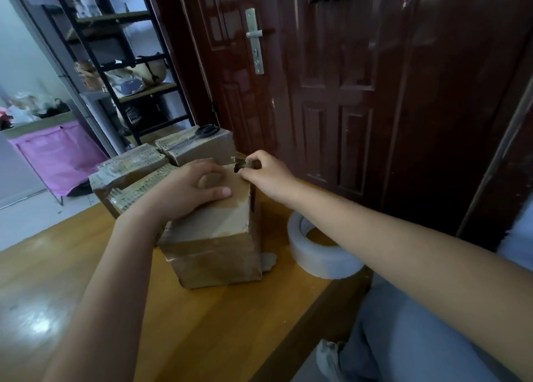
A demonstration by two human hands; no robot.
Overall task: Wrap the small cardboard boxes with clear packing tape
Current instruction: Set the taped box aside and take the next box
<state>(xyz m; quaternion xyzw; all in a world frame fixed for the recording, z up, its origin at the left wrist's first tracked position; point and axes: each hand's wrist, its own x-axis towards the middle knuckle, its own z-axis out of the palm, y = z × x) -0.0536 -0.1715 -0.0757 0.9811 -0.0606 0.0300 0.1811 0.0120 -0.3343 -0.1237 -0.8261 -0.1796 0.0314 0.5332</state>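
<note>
The box [213, 237] is worn brown cardboard, glossy with tape. Left hand [187, 191] presses flat on top. Right hand [265, 171] pinches a torn flap [240, 164].

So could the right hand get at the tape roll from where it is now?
Probably yes. The tape roll lies on the table beside the box, under the right forearm, nothing covering it. But the right hand is pinching something at the box's far corner.

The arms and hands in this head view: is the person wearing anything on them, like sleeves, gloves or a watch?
Nothing shows on them. Both forearms are bare as far as the picture reaches, with no sleeve edge in sight. The left hand and the right hand are ungloved, and no ring, watch or bracelet is visible. Light blue-grey trousers cover the person's lap at lower right.
</note>
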